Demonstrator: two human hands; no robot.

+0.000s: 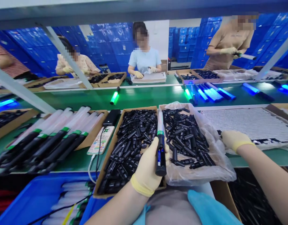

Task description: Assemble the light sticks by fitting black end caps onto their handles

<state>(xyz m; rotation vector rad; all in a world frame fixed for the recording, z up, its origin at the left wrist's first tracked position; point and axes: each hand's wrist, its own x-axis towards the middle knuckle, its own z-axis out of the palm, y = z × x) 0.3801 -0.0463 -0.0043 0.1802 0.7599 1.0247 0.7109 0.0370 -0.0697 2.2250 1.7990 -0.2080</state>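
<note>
Low at the near left, a blue bin holds clear-tubed batons lying on their sides. Just beyond it, the left hand, in a pale glove, has its grip clamped around the black handle of a light baton, tube pointing away, over the join between two boxes. The handle's side slot is uncovered, showing blue shapes, likely batteries. Black plastic parts fill both the cardboard box on the left and the plastic-lined box on the right.

Farther right on the green desk, the right hand rests by the near left corner of a silvery sheet of small parts; a dark bit shows at its fingertips, but I cannot tell whether that grip is closed on it. To the left lie a patterned phone and a row of batons.

The step looks like fitting the handle, with parts being picked; the next move seems to call for a steady left grip, slot facing up.

Across the far belt, blue-lit batons lie to the right; beyond, a co-worker in light blue works at a tray.
</note>
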